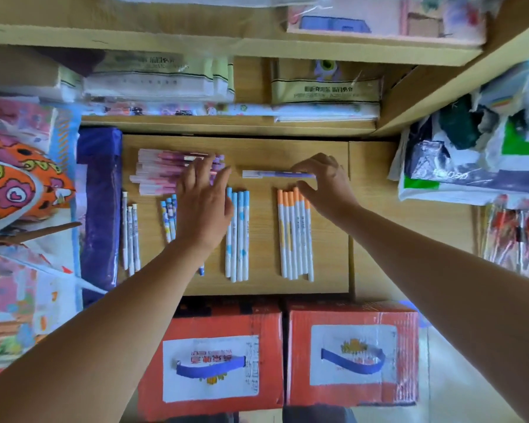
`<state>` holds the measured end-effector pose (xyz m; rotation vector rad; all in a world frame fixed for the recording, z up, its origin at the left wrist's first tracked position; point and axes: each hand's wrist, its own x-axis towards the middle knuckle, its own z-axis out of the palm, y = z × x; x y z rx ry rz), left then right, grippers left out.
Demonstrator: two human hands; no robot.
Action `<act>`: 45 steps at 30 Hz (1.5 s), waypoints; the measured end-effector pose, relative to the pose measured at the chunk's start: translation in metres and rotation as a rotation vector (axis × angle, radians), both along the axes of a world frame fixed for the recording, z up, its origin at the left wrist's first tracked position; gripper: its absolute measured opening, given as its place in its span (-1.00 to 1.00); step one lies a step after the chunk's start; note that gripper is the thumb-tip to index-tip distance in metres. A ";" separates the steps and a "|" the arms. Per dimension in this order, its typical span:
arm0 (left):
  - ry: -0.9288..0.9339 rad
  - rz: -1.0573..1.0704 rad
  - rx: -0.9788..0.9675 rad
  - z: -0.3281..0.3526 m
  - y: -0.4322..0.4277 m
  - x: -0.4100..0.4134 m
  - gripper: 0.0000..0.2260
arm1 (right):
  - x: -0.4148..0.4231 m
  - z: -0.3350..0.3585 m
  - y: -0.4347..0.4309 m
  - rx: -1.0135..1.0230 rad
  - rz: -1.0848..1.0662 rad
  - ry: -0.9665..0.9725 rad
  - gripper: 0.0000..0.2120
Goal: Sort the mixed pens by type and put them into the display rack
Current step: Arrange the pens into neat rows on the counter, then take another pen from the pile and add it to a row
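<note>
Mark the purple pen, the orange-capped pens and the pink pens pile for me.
purple pen [271,174], head view, middle of its barrel.
orange-capped pens [295,239], head view, middle of the white barrels.
pink pens pile [159,175], head view, centre of the stack.

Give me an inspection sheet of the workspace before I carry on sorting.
Surface: wooden shelf board, pens laid out in groups.
Job's things: pink pens piled crosswise at rear left; white pens, patterned blue pens, blue-capped pens and orange-capped pens in separate lengthwise rows; one purple pen apart, crosswise.
Clutter: purple wrapped box along the board's left edge.
Grips: left hand open, fingers straight over the pink pens' ends; right hand pinches the purple pen's right end.
Cables: nothing seen.
Surroundings: two red cartons below the board; packaged stationery on the shelf above; plastic bags at right.
</note>
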<state>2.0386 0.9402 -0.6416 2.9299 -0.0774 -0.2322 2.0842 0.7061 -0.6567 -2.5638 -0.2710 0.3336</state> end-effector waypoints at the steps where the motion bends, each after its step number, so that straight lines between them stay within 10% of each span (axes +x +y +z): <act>1: -0.015 -0.005 -0.019 0.004 -0.014 -0.001 -0.57 | -0.005 0.004 -0.009 0.030 0.005 0.003 -0.78; 11: 0.164 -0.297 -0.290 0.011 -0.178 -0.042 -0.71 | -0.087 0.018 -0.141 0.067 -0.202 0.204 -0.73; 19: 0.420 -0.460 -0.067 -0.013 -0.249 -0.063 -0.54 | -0.145 -0.007 -0.202 -0.053 -0.212 0.328 -0.44; 32: 0.526 -0.410 0.114 0.007 -0.279 -0.050 -0.58 | -0.149 0.021 -0.243 0.228 -0.533 0.228 -0.75; 45: 0.383 -0.480 -0.127 0.035 -0.474 -0.070 -0.61 | -0.176 0.035 -0.451 -0.026 -0.749 0.206 -0.80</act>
